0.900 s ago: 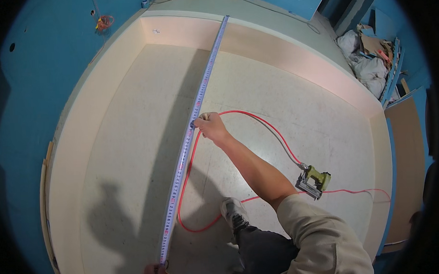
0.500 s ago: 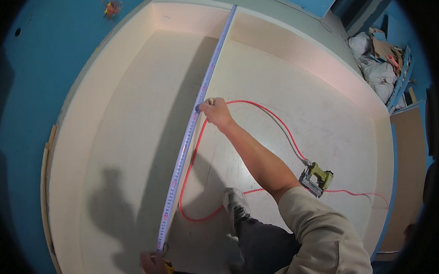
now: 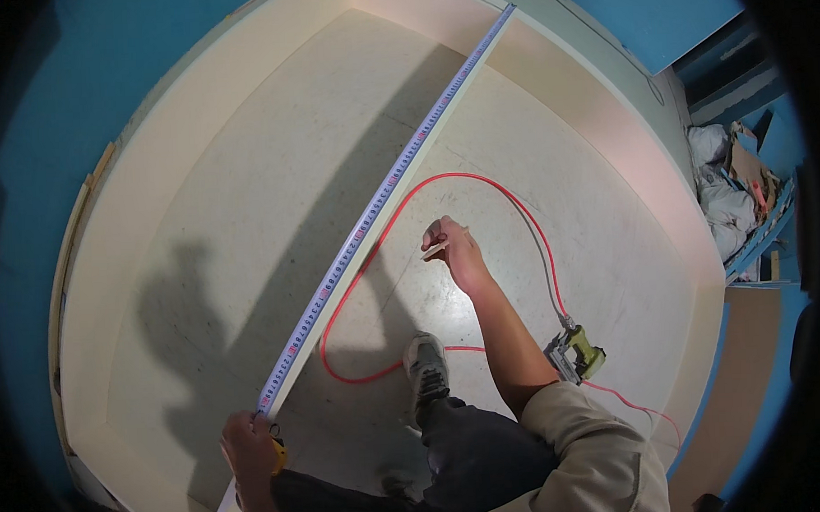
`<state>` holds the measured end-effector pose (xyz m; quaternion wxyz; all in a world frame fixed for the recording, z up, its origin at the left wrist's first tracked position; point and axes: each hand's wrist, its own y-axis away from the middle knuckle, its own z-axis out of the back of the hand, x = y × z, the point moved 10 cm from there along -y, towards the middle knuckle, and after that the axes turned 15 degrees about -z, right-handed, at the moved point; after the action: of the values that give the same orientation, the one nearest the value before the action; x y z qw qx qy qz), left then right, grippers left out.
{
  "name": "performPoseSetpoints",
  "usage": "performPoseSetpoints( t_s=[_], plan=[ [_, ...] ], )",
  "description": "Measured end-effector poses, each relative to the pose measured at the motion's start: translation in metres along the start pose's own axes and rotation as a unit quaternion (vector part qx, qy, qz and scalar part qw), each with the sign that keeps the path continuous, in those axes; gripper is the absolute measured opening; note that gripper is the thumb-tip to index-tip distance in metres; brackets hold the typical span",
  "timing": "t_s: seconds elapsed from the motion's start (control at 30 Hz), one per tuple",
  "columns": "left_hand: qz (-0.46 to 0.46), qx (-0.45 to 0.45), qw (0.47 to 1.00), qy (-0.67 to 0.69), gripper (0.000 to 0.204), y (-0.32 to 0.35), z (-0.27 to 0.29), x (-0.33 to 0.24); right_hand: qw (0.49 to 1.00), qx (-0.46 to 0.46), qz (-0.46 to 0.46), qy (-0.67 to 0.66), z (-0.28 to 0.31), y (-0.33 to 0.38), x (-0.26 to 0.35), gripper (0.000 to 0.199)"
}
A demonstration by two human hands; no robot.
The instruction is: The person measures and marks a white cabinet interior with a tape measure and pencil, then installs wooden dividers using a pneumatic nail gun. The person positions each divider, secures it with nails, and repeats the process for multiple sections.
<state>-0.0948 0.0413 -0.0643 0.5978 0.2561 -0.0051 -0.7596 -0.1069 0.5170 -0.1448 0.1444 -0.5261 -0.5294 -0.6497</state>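
1. Yellow-cased tape measure (image 3: 274,452) clenched in left hand (image 3: 247,444) low at the floor (image 3: 228,217); blade (image 3: 385,186) stretched across the floor to the far wall (image 3: 548,71).
2. Right hand (image 3: 453,245) lifted off the blade, pinching a small pale pencil-like stick (image 3: 433,249); blade unsupported midway, likely to twist or buckle and spoil the reading.
3. Could snap back if the far hook slips off the wall.
4. Red hose (image 3: 480,186) looping just beside the shoe (image 3: 427,368) toward the nail gun (image 3: 576,353): trip risk, tool dragged.
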Motion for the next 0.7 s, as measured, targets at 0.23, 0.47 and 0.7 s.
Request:
performPoseSetpoints(
  t_s=[0.23,0.47,0.7],
  plan=[
    [-0.009,-0.007,1.0,0.02,0.021,0.002,-0.004,-0.004,0.995,0.098,-0.002,0.025,-0.022,0.015,0.014,0.045],
    [0.004,-0.007,0.999,0.047,0.02,0.006,-0.008,0.007,0.983,0.133,0.079,0.097,-0.053,0.024,0.028,0.026],
    [0.011,-0.048,0.999,0.008,0.013,0.013,-0.008,-0.003,0.945,0.215,0.08,0.233,-0.126,0.051,0.026,0.012]
  ],
)
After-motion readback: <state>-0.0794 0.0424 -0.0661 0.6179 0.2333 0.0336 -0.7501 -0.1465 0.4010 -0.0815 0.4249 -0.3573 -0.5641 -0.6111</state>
